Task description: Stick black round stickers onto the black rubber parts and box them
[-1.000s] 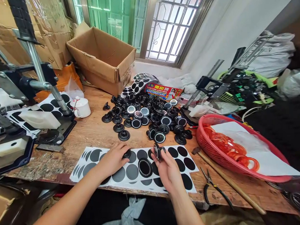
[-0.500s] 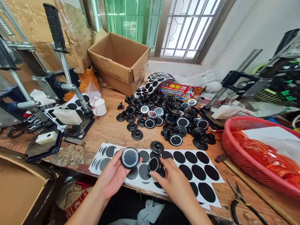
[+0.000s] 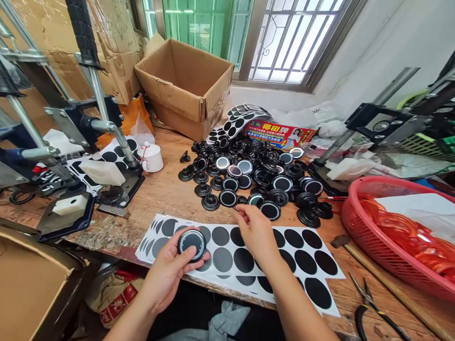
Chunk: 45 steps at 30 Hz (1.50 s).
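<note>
A round, pale-ringed black disc [image 3: 193,242] is held by the left hand [image 3: 167,269] over white, black-dotted sheets [image 3: 223,260]. The right hand [image 3: 257,234] is curled near piled black discs [image 3: 282,183]; its grip cannot be told.

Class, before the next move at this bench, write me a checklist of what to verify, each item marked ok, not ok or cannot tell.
1. Left hand holds a black disc: ok.
2. The disc's ringed face is turned up into view: ok.
3. That face is clear of the thumb: not ok, the thumb overlaps it.
4. Right hand is free: cannot tell, its curled fingers hide any contents.
5. Pliers lie off the sheets of dark circles: ok, they are to the right.
</note>
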Available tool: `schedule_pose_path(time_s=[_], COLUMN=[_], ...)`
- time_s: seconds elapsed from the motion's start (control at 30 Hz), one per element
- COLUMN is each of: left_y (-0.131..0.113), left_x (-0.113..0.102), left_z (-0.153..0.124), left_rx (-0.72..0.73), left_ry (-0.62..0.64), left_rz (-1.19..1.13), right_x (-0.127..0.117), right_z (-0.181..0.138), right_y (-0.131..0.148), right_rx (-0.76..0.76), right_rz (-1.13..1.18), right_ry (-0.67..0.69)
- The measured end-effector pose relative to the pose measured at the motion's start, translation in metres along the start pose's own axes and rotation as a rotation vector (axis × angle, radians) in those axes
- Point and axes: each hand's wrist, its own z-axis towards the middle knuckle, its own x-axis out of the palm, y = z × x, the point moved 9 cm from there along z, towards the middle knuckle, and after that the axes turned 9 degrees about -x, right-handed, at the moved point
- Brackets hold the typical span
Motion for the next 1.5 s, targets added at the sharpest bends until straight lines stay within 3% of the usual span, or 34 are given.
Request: schedule_pose_path(time_s=[0.17,0.3,0.47,0.73,1.1,1.17,1.3,1.5], left_y=[0.001,0.005,0.008,0.009,0.005,0.001,-0.002,-0.014], left_x=[0.007,0.018,0.009,0.007,0.007,0.009,0.021,0.052], left_z=[0.017,0.036,0.052,0.052,0.05,0.049,0.043,0.04], left_rx=[0.007,0.045,0.112,0.106,0.092,0.027,-0.116,0.052], left_ry=[0.032,0.087,0.037,0.064,0.059,0.052,0.13,0.258], left_rz=[0.007,-0.046,-0.046,-0.022,-0.004,0.145,0.691,1.037], right_x=[0.024,0.039,0.046,0.055,0.062,0.061,0.059,0.057], right_z=[-0.038,-0.032,-0.019,-0.006,-0.023,-0.025,-0.028,-0.029], right_y=[0.013,0.016,0.013,0.003,0.021,0.021,0.023,0.017], right_rx=[0.028,0.055,0.102,0.079,0.045,0.027,-0.04,-0.017], right_rz=[-0.015,-0.16,-0.23,-0.213,-0.323,-0.314,-0.259,-0.132], right_ry=[0.125,0.185,0.248,0.365,0.333,0.331,0.311,0.269])
